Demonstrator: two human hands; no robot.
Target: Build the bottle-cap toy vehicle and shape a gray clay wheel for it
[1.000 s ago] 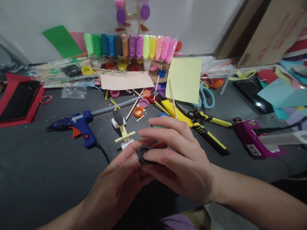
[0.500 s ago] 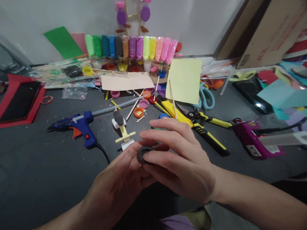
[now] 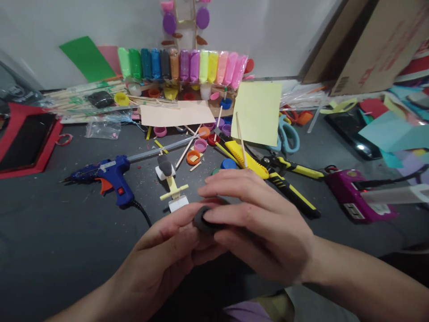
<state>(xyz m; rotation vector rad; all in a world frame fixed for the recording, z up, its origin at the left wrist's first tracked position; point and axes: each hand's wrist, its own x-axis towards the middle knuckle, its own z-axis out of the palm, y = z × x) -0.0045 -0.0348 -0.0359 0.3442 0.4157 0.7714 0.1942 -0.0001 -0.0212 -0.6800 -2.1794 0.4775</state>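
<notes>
A dark grey piece of clay point(image 3: 202, 220) with a hollow in it sits between my two hands, low in the middle of the view. My left hand point(image 3: 167, 250) holds it from below and the left, thumb along its near side. Fingers of my right hand point(image 3: 261, 219) press into the hollow and rest over the piece, hiding part of it. Just beyond my left hand lies a small pale yellow figure point(image 3: 173, 187) with crossed arms, a dark grey lump point(image 3: 165, 166) and white blocks point(image 3: 178, 203).
At the left lies a blue glue gun point(image 3: 115, 172) with its cord. Beyond my right hand are a yellow cutter point(image 3: 246, 158), pliers point(image 3: 295, 194) and blue scissors point(image 3: 288, 136). Colored clay packs point(image 3: 184, 66) stand along the back. A purple device point(image 3: 348, 197) is at the right.
My right hand has shifted slightly right and down, its fingers still at the clay. My left thumb has moved right, closer to the clay, and more of the piece shows beneath my fingers.
</notes>
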